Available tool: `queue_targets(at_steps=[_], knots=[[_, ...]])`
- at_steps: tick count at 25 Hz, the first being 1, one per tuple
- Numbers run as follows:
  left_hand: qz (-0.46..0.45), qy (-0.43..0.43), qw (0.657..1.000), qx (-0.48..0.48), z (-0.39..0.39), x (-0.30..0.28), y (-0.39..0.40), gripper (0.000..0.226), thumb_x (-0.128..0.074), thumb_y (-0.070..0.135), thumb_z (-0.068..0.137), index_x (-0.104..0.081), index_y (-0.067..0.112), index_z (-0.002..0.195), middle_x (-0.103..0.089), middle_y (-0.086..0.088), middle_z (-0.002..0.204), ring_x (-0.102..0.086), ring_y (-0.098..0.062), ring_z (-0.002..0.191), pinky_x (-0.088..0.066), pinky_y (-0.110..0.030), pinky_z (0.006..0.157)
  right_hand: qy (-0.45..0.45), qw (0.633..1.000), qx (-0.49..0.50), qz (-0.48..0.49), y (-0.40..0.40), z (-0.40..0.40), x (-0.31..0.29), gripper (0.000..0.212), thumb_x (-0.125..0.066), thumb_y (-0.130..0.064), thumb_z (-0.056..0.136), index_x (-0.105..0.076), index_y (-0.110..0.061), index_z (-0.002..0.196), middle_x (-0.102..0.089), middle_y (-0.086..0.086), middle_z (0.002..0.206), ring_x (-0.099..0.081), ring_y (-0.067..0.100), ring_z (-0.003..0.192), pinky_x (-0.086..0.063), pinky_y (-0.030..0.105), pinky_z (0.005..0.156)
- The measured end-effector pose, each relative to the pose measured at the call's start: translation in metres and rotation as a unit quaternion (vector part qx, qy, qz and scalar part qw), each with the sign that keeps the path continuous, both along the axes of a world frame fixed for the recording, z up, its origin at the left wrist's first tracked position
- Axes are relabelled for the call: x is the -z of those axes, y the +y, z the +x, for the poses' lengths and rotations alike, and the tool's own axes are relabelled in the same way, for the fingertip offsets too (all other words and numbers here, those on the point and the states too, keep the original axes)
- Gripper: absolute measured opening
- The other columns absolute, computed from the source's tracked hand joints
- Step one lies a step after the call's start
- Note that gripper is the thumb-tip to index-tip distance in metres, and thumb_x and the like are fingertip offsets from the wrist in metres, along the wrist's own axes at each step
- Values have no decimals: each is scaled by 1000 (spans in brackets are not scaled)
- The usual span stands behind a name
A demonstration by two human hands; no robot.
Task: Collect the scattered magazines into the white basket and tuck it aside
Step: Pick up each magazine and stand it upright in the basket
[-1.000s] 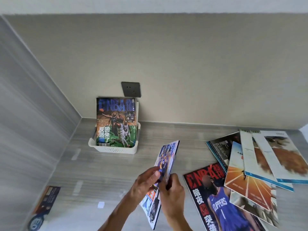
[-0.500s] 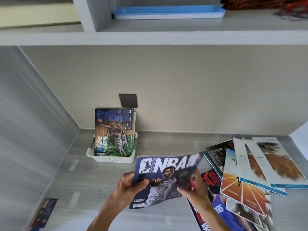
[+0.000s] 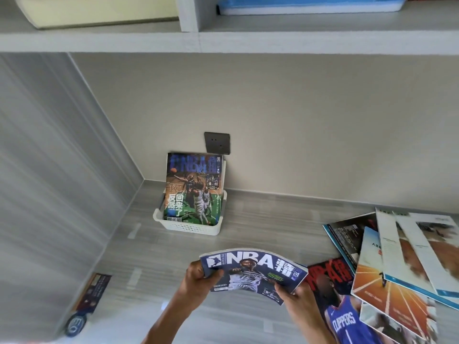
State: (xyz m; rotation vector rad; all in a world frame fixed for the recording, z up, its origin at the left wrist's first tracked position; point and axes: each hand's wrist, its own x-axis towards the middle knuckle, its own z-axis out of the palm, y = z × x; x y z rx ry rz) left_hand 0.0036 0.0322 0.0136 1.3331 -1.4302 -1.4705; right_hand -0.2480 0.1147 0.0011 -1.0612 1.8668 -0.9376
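A blue NBA magazine is held above the desk, cover facing me and slightly bowed. My left hand grips its left edge and my right hand grips its lower right corner. Behind it, the white basket stands against the back wall. A green-and-blue NBA magazine stands upright inside the basket. To the right, several magazines lie fanned on the desk, among them a red Clippers cover, an orange track cover and white covers.
A grey side wall closes the left. A dark booklet leans at its foot. A dark wall socket sits above the basket. A shelf overhangs, carrying a blue tray and a pale box.
The blue magazine turned from edge-on to cover-facing and is held with both hands. The view tilted upward, bringing the shelf above into sight.
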Motion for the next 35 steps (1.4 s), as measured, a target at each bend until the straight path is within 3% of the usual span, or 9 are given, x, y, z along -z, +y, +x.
queue_targets(at_steps=[6, 9, 13, 16, 24, 26, 29, 33, 35], knots=[[-45, -120, 990, -51, 26, 40, 8, 60, -64, -18, 79, -70, 40, 63, -69, 26, 65, -58, 15, 61, -44, -8, 57, 47, 996, 15, 81, -1, 20, 22, 14, -68, -3, 84, -70, -13, 76, -70, 15, 66, -69, 25, 66, -50, 29, 63], [-91, -125, 984, -89, 36, 22, -10, 43, -62, -15, 82, -65, 24, 65, -66, 17, 62, -54, 8, 55, -41, -16, 52, 57, 998, 10, 20, -21, 28, 4, 35, -71, 2, 81, -62, -27, 62, -67, -4, 56, -65, -6, 57, -46, 14, 57], [-127, -42, 978, -160, 55, -43, -79, 39, -57, -17, 83, -69, 20, 80, -75, 11, 80, -66, 5, 74, -50, -10, 64, -3, 996, -10, -84, -93, 61, -42, 23, -66, -2, 87, -69, -25, 83, -77, -12, 83, -73, 1, 76, -57, 20, 64], [-190, -17, 964, -185, 71, -78, -142, 32, -54, -18, 83, -67, 8, 97, -71, 3, 86, -64, 2, 75, -50, -11, 68, -84, 983, 61, -152, -162, 89, -72, 27, -71, -1, 82, -70, -27, 74, -76, -15, 75, -69, -3, 65, -51, 11, 57], [-67, -37, 970, -232, 103, -60, -246, 27, -61, 0, 89, -69, 26, 92, -73, 1, 99, -70, -29, 94, -59, -43, 81, -108, 982, 120, -96, -261, 140, -64, 14, -68, -14, 87, -72, -24, 79, -77, -9, 84, -73, 15, 77, -61, 41, 80], [-35, -60, 969, -236, 112, -55, -260, 22, -65, 13, 90, -63, 26, 107, -67, -4, 120, -65, -28, 105, -54, -34, 87, -102, 987, 102, -73, -276, 137, -59, 12, -68, -13, 86, -70, -24, 90, -76, -3, 105, -72, 19, 93, -56, 34, 91], [47, -155, 970, -181, 119, -40, -251, 60, -67, 28, 86, -39, 23, 139, -45, -8, 146, -52, -28, 124, -41, -32, 95, -50, 994, 96, 4, -266, 119, -43, 49, -68, -14, 83, -54, -18, 129, -59, 2, 136, -59, 24, 119, -43, 26, 96], [28, -145, 982, -116, 108, -23, -195, 56, -66, 29, 78, -47, 30, 131, -57, -3, 137, -60, -14, 108, -50, -32, 86, -62, 990, 114, 57, -199, 93, -1, 41, -66, -5, 81, -63, -15, 121, -65, 5, 128, -58, 16, 106, -42, 26, 90], [34, -153, 983, -96, 93, -12, -160, 57, -66, 22, 82, -47, 26, 136, -56, -3, 139, -56, -22, 122, -46, -40, 100, -72, 987, 118, 81, -158, 84, 18, 33, -67, -1, 80, -68, -11, 112, -69, 7, 119, -61, 17, 104, -43, 21, 84]])
